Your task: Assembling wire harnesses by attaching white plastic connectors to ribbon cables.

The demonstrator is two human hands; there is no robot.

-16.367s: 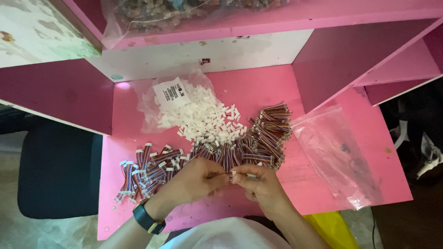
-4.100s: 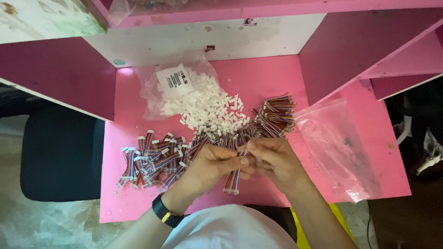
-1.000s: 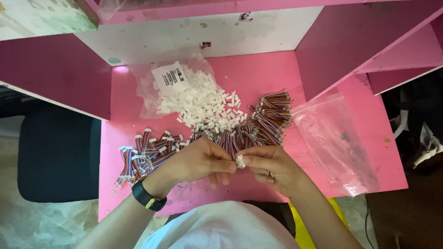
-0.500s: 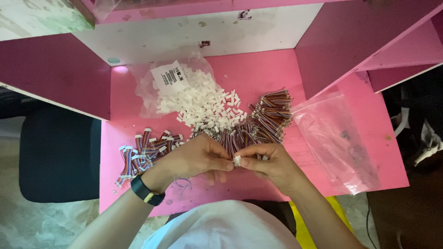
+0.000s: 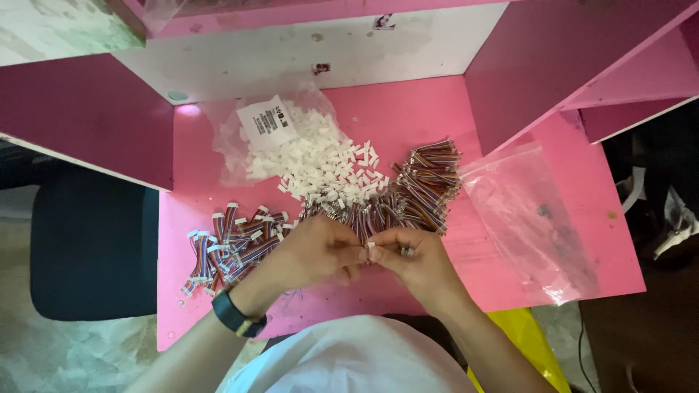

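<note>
White connector [image 5: 370, 246] pinched between fingertips of left hand [image 5: 320, 251] and right hand [image 5: 416, 260]; better aligned squarely before pushing wires in.

clear plastic bag [image 5: 237, 138] with a white label [image 5: 266, 121] at the worktop's [image 5: 408, 109] back; empty clear bag [image 5: 528, 218] lying right.

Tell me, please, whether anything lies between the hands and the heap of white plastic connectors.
Yes. A band of striped wire bundles lies across the pink table between both hands, left hand and right hand, and the white connectors beyond it.
</note>
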